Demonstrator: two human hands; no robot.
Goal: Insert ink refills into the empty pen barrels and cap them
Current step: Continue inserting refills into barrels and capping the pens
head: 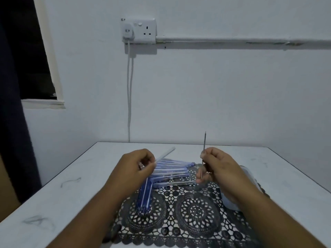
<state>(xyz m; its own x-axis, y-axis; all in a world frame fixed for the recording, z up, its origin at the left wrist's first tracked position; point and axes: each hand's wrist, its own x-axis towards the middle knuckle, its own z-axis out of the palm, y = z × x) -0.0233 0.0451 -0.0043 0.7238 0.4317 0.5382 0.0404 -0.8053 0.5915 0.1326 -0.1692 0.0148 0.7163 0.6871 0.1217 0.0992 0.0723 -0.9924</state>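
I see the left hand (138, 169) pinching a clear pen barrel (165, 153), angled up to the right. Right hand (214, 165) pinches a thin ink refill (203, 151), held upright. Capped pens (172, 170) and loose refills (145, 199) lie between them on the lace mat (195, 213).

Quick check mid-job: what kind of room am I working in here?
Probably a plain room in a home, not a workshop. A white table with a black lace mat stands against a bare painted wall with a double socket, beside a window.
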